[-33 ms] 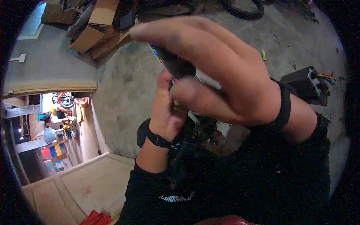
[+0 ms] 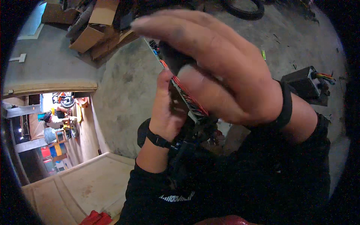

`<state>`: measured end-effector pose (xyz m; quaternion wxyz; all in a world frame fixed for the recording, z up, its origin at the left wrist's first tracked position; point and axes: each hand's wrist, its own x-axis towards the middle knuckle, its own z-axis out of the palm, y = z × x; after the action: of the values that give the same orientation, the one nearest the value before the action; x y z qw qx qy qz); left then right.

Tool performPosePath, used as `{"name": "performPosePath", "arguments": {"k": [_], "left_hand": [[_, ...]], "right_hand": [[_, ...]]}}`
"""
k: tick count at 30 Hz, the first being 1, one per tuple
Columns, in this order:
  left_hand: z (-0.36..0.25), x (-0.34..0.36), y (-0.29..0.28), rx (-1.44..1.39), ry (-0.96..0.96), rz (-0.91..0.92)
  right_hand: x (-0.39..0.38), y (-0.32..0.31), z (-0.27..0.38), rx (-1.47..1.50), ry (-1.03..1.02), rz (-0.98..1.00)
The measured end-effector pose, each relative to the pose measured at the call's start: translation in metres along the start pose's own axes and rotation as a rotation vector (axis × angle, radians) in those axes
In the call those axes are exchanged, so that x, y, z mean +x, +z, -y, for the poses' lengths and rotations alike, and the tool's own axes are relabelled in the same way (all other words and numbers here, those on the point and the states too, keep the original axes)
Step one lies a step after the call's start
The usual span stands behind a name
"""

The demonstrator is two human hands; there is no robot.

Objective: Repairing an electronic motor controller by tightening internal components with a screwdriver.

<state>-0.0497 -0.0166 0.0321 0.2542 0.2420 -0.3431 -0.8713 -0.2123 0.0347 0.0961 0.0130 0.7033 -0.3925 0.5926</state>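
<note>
A thin circuit board with red wires along it stands tilted between my hands. My left hand grips it from the left, thumb at the board's edge, with a black watch on the wrist. My right hand, blurred and large in view, curves its fingers and thumb around a black part on the board; the fingertips' exact contact is unclear. Behind the hands, dark hardware shows partly, too hidden to name.
Metal box with coloured wires lies right on concrete floor. Tyre lies at top; cardboard boxes upper left. Through a doorway at left, another person is beside a bike. A beige panel holds red cloth.
My right hand has shifted slightly up and right, uncovering more of the board's red wires and its upper end. My left hand stays about where it was.
</note>
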Motion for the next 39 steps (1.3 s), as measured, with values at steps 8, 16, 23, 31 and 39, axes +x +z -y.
{"name": "performPosePath", "arguments": {"k": [8, 16, 23, 31, 39], "left_hand": [[-0.004, 0.014, 0.007, -0.034, -0.002, -0.127], [0.005, 0.016, 0.005, -0.015, 0.09, -0.103], [0.002, 0.01, 0.004, -0.115, 0.041, 0.188], [-0.011, 0.013, 0.027, -0.064, -0.057, -0.147], [0.002, 0.014, -0.004, -0.035, -0.062, -0.101]], "right_hand": [[-0.007, -0.011, -0.024, -0.041, -0.176, -0.022], [-0.001, -0.014, -0.006, 0.074, -0.033, -0.027], [0.007, -0.032, -0.001, -0.09, -0.104, 0.208], [-0.003, -0.004, -0.004, 0.099, -0.129, -0.052], [0.01, -0.032, 0.004, -0.033, -0.11, 0.236]]}}
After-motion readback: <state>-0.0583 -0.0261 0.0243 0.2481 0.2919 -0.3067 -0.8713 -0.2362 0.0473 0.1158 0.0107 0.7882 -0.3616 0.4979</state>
